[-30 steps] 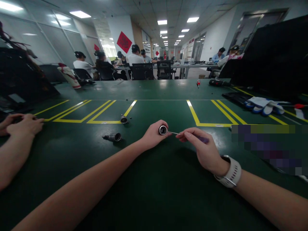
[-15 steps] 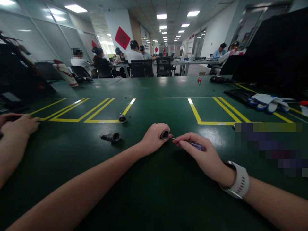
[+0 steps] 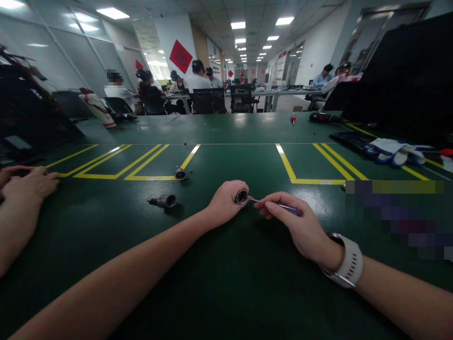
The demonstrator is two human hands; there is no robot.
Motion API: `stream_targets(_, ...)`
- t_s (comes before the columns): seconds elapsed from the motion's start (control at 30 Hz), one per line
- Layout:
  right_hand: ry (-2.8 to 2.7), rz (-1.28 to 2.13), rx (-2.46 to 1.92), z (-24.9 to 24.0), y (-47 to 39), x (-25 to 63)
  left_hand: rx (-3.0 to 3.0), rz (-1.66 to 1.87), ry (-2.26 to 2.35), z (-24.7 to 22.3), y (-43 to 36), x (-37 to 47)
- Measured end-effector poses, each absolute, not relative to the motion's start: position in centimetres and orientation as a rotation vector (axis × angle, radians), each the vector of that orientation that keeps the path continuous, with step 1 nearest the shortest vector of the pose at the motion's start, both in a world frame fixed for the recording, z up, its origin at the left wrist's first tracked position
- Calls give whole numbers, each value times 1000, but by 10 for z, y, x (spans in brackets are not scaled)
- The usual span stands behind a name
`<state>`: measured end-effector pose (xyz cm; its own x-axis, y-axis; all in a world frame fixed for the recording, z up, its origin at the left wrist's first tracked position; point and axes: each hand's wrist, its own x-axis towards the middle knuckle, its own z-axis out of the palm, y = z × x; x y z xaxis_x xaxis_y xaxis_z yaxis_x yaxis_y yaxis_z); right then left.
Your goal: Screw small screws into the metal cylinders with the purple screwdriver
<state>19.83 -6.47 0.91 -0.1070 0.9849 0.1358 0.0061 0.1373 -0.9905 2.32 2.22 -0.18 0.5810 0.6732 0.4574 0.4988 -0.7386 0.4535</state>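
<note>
Near the middle of the green surface, the left hand holds a dark metal cylinder, its open end facing the camera; I cannot tell whether the hand rests on the surface. The left grip is wrapped around the cylinder's body, while the right grip pinches a slim tool with a purple handle between thumb and fingers. Compared with a second ago, the right hand sits closer to the left, less of the tool's thin shaft shows, and more of its handle is exposed. Since half a second ago, the pose is nearly unchanged. That suggests careful work at the cylinder's side rather than a large movement, though whether the tip touches metal or fingers is too small to tell. Away to the left, a tapered metal part lies on its side, and a small metal cup rests beside the yellow tape. A co-worker's hand is at the far left.
</note>
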Motion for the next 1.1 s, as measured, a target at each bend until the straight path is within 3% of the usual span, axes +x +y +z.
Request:
stream_targets(0.37,-1086,1477,-1010,14,-59,201,2506,837,940,3,22,24)
stream_targets(0.83,-1226,1333,-1052,12,-62,198,2418,815,1041,-1,23,24)
stream_targets(1.1,-1137,1441,-1028,14,-59,201,2405,814,1034,1,21,25)
